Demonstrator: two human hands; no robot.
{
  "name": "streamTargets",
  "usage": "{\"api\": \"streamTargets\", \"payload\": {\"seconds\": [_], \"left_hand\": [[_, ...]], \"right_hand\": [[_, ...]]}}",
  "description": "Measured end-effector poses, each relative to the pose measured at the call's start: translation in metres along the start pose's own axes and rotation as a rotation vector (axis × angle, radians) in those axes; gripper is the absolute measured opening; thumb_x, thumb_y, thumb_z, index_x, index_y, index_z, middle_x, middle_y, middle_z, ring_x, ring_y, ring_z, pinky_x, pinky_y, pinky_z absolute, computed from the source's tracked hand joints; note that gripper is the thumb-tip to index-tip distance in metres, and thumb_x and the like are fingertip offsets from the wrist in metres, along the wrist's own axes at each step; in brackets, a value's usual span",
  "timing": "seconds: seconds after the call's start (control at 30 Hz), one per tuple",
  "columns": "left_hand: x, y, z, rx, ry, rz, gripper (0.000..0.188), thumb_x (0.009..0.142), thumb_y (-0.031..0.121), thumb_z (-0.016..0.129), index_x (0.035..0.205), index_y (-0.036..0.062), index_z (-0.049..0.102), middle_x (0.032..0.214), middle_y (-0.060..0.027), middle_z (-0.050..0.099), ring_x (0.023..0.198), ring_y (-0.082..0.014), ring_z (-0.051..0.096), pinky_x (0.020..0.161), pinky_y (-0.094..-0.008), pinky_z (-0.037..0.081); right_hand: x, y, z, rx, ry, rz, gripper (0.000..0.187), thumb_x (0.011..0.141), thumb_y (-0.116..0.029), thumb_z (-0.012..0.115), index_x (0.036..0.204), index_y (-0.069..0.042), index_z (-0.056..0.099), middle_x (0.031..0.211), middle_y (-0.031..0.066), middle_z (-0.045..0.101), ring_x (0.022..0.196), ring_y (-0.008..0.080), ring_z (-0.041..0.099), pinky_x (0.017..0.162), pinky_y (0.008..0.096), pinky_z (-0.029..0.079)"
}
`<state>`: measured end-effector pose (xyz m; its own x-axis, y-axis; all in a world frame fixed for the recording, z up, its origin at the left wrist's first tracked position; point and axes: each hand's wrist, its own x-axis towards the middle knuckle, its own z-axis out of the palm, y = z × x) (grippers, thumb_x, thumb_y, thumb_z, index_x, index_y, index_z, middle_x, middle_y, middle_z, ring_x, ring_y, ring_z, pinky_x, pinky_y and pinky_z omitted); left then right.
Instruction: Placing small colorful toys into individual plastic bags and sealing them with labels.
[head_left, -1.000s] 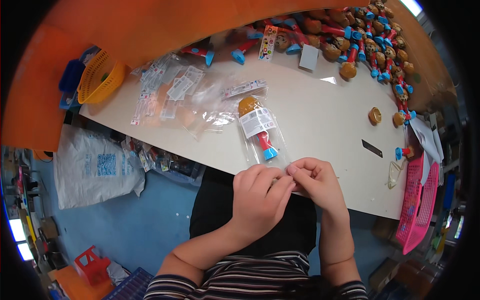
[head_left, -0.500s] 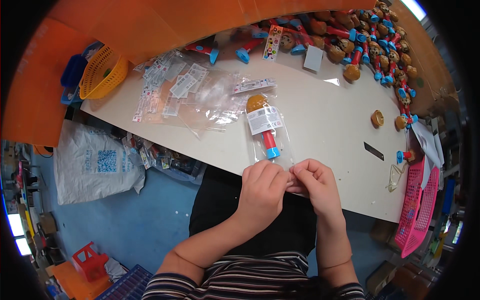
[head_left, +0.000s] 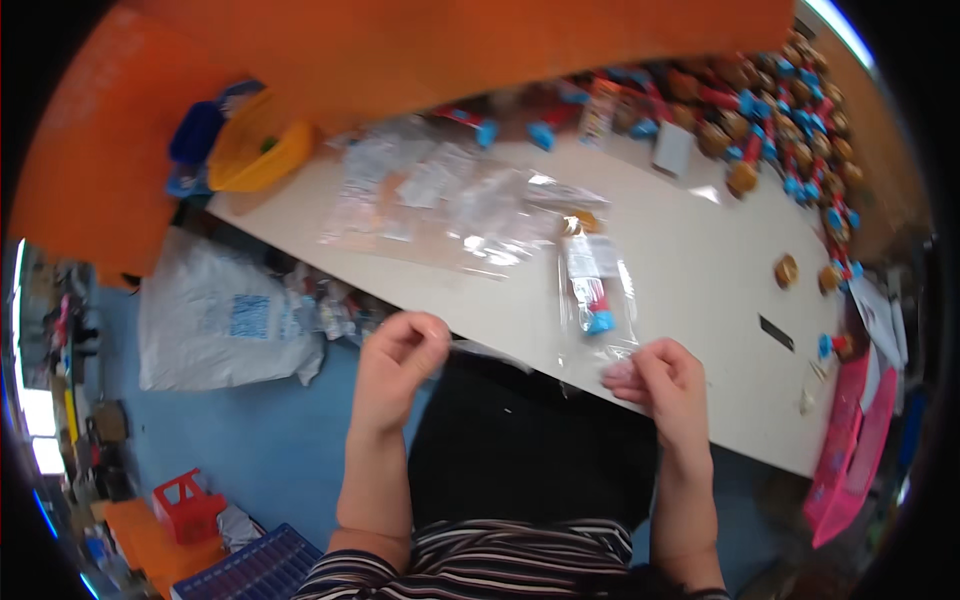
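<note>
Change since the earlier frames: the two hands, then pressed together at the bag's near end, now sit apart; the left hand (head_left: 400, 358) has drawn off to centre-left.

Item in hand: clear plastic bag holding a red-and-blue toy with a white label (head_left: 594, 290), lying flat at the near edge of the pale desk (head_left: 700, 260), centre-right of frame.

Right hand (head_left: 662, 385): grip closed, fingertips pinching the bag's near end. Left hand: grip curled shut on what looks like a thin clear strip (head_left: 490, 352) stretching toward the bag; the strip is blurred, so its nature is uncertain.

Handling note, as a judgement: keep the right pinch firm and low on the bag so it stays flat, and pull the strip level and steady to avoid creasing the film.

Surroundings: loose heap of clear plastic bags with white labels (head_left: 440, 200), upper centre; yellow plastic basket (head_left: 255, 150), upper left; row of brown-and-blue toys (head_left: 780, 120), upper right; pink tray (head_left: 850, 450), right edge; white sack on the blue floor (head_left: 225, 325), left. The heap lies near the bag's far end; nothing lies between the hands.
</note>
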<state>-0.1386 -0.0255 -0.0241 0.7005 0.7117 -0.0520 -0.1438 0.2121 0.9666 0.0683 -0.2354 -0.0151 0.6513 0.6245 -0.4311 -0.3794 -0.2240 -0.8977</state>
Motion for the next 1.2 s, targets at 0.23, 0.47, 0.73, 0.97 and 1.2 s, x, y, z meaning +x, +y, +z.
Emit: {"api": "streamTargets", "payload": {"seconds": [0.23,0.47,0.73,0.97,1.2], "left_hand": [[0.146,0.073,-0.128,0.12,0.545,0.33,0.018,0.093,0.018,0.067,0.101,0.0013,0.064,0.081,0.0008,0.056,0.071,-0.008,0.051,0.062,-0.0213,0.04],[0.262,0.125,-0.258,1.246,0.908,0.432,0.026,0.081,0.023,0.072,0.093,-0.0006,0.073,0.079,-0.0122,0.072,0.068,-0.0249,0.064,0.069,-0.0351,0.052],[0.134,0.056,-0.061,0.99,0.348,0.963,0.021,0.083,-0.002,0.065,0.103,-0.0012,0.067,0.108,-0.0182,0.068,0.102,-0.0301,0.065,0.092,-0.0383,0.049],[0.028,-0.017,0.041,0.997,-0.497,0.776,0.054,0.072,0.024,0.083,0.119,0.0074,0.063,0.129,-0.0163,0.058,0.118,-0.0392,0.056,0.098,-0.0471,0.047],[0.011,-0.054,0.066,1.02,-0.453,0.798,0.049,0.074,0.022,0.081,0.12,0.0111,0.064,0.122,-0.0117,0.062,0.113,-0.0326,0.06,0.097,-0.0492,0.046]], "right_hand": [[-0.004,0.0,-0.004,-0.048,0.01,0.014,0.017,0.1,-0.014,0.052,0.092,0.0,0.055,0.083,0.0174,0.071,0.074,0.0206,0.072,0.065,0.026,0.058],[-0.006,0.002,0.002,-0.013,0.011,0.018,0.016,0.1,-0.014,0.052,0.094,0.0,0.055,0.083,0.0169,0.071,0.074,0.0196,0.072,0.065,0.0259,0.058],[-0.015,0.003,-0.007,-0.017,0.141,-0.068,0.016,0.096,-0.008,0.061,0.107,0.003,0.058,0.086,0.0127,0.071,0.07,0.0136,0.068,0.063,0.0238,0.055],[0.001,-0.005,-0.053,-1.065,0.186,-0.844,0.028,0.08,0.003,0.072,0.107,-0.001,0.064,0.097,0.0147,0.069,0.074,0.0216,0.068,0.066,0.0288,0.056],[0.026,-0.02,-0.033,-1.176,-0.15,-1.434,0.031,0.069,-0.004,0.074,0.099,-0.005,0.067,0.109,0.013,0.068,0.09,0.0279,0.068,0.07,0.0337,0.057]]}}
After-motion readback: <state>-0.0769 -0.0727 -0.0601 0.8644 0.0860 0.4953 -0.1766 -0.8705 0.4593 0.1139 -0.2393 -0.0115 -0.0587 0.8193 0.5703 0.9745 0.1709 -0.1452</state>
